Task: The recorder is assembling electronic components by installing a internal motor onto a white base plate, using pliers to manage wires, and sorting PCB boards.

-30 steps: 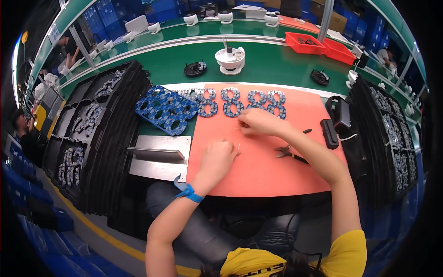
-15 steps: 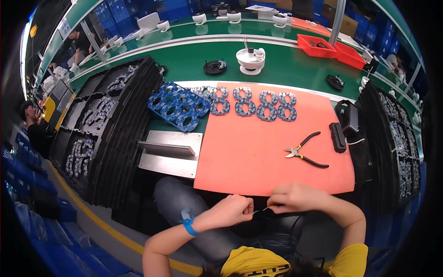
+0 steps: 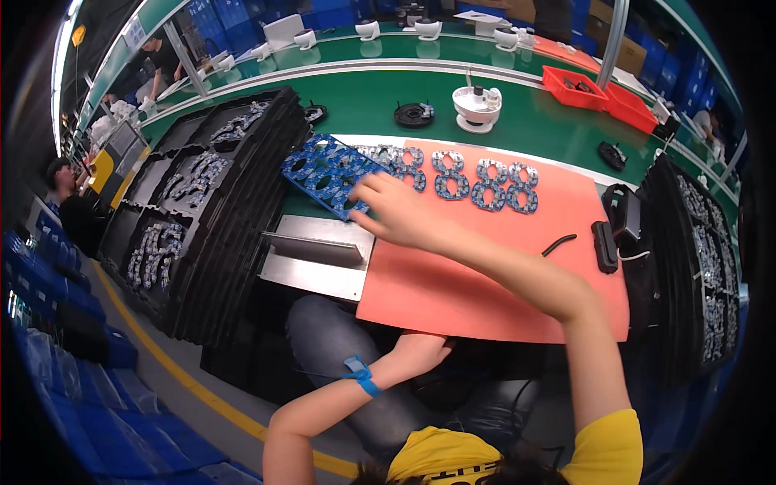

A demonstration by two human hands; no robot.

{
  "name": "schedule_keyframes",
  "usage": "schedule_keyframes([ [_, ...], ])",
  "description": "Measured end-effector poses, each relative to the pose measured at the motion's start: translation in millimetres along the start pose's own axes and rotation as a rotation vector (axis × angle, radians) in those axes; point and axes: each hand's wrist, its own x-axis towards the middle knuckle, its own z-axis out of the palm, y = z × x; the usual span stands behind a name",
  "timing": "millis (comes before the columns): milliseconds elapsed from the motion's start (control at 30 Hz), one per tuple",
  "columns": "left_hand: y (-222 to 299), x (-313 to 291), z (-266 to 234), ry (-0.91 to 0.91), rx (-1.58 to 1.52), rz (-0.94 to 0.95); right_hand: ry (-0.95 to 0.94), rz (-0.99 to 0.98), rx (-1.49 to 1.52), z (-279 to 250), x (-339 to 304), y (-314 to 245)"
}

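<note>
The blue circuit panel (image 3: 327,171) lies at the left of the table (image 3: 368,121), beside the far left corner of the pink mat (image 3: 453,295). My right hand (image 3: 392,212) is at the right end of the panel, fingers and thumb parted wide; I cannot tell whether they touch it. My left hand (image 3: 422,354) is at the front edge of the mat, above my lap and well apart from the panel. Its fingertips are hidden, so I cannot tell whether it holds anything.

Half a second earlier, both hands are close together at the front edge, with a thin piece between them. Now the right hand is forward and to the left, while the left hand remains near the edge. The pliers (image 3: 559,243), fully visible earlier, now show only one black handle beyond my right forearm.

Figure-eight boards (image 3: 451,175) stand in a row along the far side of the mat. A metal plate (image 3: 301,272) with an upright fin is at the mat's left. Stacked black trays (image 3: 230,222) flank the table on the left. A white bowl-shaped device (image 3: 477,111) and red bins (image 3: 575,95) are farther back. A yellow line (image 3: 186,377) crosses the floor at left.
</note>
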Motion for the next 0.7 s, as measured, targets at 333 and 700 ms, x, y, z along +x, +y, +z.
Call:
schedule_keyframes([
  [333, 6, -13, -16, -0.082, -0.141, -0.191, -0.048, -0.213, -0.329, 65, 50, 21],
  [700, 16, -11, -30, -0.224, -0.262, -0.172, 0.427, 0.421, 0.411, -6, 53, 43],
])
